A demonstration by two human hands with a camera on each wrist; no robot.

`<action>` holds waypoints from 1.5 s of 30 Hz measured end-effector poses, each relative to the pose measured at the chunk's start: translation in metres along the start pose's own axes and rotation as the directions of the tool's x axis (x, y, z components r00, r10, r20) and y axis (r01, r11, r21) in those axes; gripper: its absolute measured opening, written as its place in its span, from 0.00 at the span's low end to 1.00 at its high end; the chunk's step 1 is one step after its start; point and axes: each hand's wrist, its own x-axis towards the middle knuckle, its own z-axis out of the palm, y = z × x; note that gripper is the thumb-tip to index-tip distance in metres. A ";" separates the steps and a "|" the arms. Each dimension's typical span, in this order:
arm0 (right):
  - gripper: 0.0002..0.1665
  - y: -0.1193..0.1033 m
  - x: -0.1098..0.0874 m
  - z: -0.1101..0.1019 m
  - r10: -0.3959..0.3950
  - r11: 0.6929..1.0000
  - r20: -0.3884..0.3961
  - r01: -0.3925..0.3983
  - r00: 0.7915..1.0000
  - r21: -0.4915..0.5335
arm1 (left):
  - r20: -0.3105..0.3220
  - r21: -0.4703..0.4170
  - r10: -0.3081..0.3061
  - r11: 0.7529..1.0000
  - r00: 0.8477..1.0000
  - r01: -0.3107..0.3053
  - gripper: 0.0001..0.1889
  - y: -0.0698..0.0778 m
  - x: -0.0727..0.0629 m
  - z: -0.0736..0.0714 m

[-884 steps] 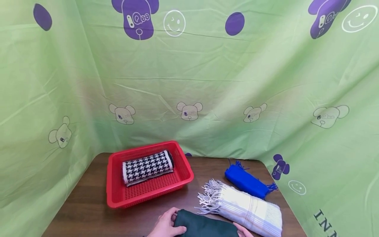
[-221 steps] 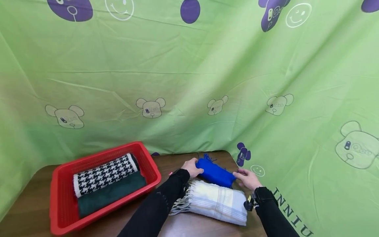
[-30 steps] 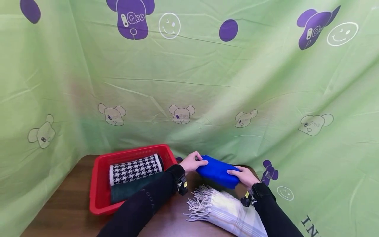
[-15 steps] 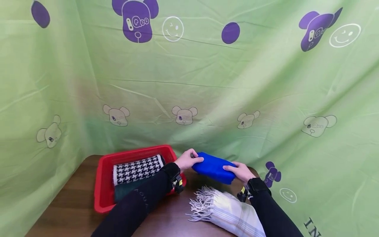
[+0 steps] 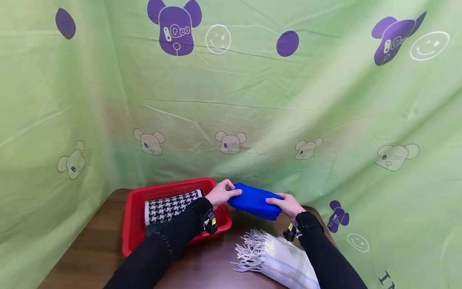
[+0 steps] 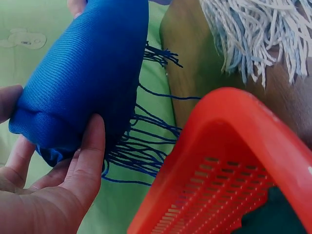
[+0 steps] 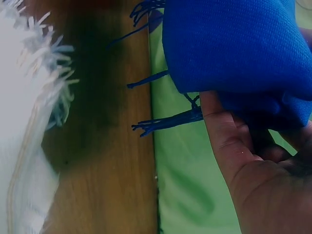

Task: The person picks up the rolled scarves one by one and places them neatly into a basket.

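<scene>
A folded blue scarf (image 5: 255,202) is held in the air above the back of the table, between both hands. My left hand (image 5: 221,194) grips its left end, close to the basket's right rim. Its right end is gripped by my right hand (image 5: 286,204). Blue fringe (image 6: 141,151) hangs from the scarf in the left wrist view, and fingers (image 6: 90,151) press its underside. In the right wrist view the scarf (image 7: 234,44) rests on the fingers, with tassels dangling.
A red basket (image 5: 130,216) stands at the left, holding a black-and-white houndstooth scarf (image 5: 169,206) and a dark green folded cloth (image 5: 154,228), partly hidden by the left sleeve. A pale plaid fringed scarf (image 5: 285,259) lies on the wooden table (image 5: 216,265) at front right. Green curtain surrounds the table.
Over the last second both hands carry the blue scarf left and slightly up, toward the basket. Much earlier it lay on the table, and the green cloth has since come into the basket.
</scene>
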 end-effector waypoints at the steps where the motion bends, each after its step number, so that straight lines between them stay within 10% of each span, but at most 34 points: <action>1: 0.35 -0.001 0.000 0.001 0.001 1.000 0.000 -0.001 1.000 -0.006 | -0.001 -0.001 -0.004 1.000 1.000 0.004 0.13 0.000 0.000 -0.002; 45: 0.34 -0.024 0.026 0.029 -0.029 0.999 0.072 0.026 0.997 0.039 | -0.077 -0.025 -0.038 0.999 0.996 0.036 0.14 0.010 -0.023 -0.039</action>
